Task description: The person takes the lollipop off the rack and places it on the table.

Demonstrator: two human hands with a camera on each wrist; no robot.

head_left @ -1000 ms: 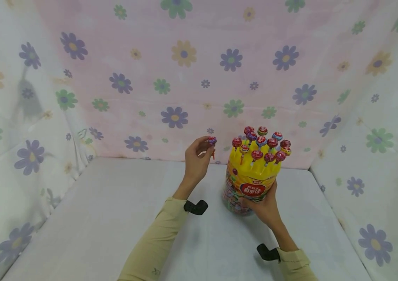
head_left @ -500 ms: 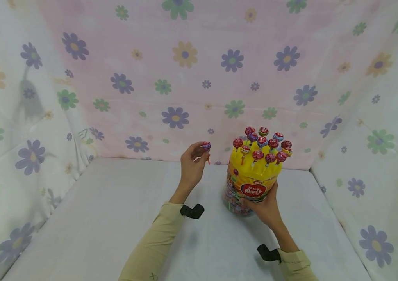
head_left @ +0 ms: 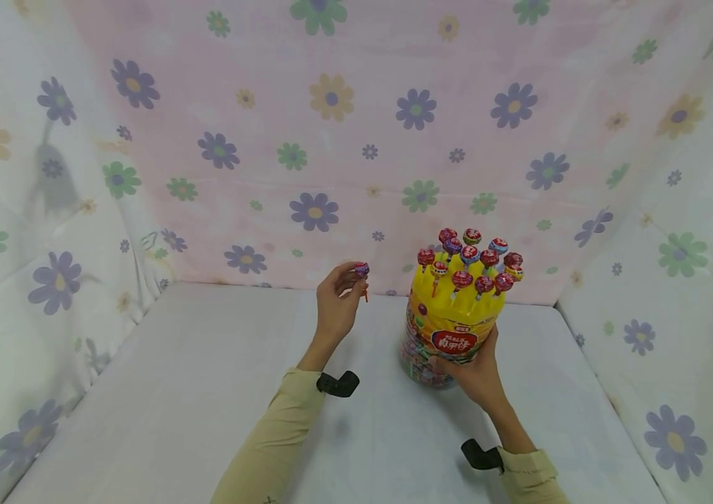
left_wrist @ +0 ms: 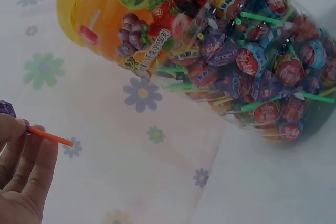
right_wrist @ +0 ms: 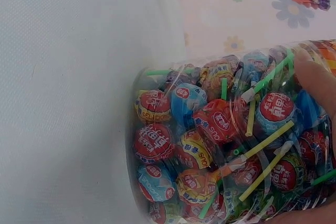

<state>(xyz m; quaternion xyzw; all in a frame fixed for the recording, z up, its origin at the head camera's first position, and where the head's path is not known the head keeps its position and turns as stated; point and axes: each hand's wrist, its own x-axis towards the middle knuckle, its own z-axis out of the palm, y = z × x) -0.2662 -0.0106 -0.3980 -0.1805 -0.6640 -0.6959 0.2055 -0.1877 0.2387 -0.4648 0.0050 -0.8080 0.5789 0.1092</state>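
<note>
My left hand (head_left: 336,308) pinches a purple-wrapped lollipop (head_left: 362,269) near its head, in the air to the left of the candy jar. The orange stick (left_wrist: 52,136) points out past the fingers in the left wrist view. My right hand (head_left: 477,371) grips the lower side of the clear jar (head_left: 422,364), thumb across its front. Wrapped lollipops (right_wrist: 215,121) with green and yellow sticks fill the jar. Its yellow top (head_left: 450,301) bears several upright lollipops (head_left: 462,280), mostly red-wrapped. The jar leans slightly. My right fingers behind it are hidden in the head view.
A white-covered table (head_left: 205,392) lies under both arms. Flowered cloth (head_left: 356,126) hangs behind it and along both sides. A black wrist device (head_left: 339,384) is on the left wrist, another black device (head_left: 481,455) on the right.
My left hand has moved left and down, carrying the purple lollipop farther from the jar. The right hand and jar have stayed in place.
</note>
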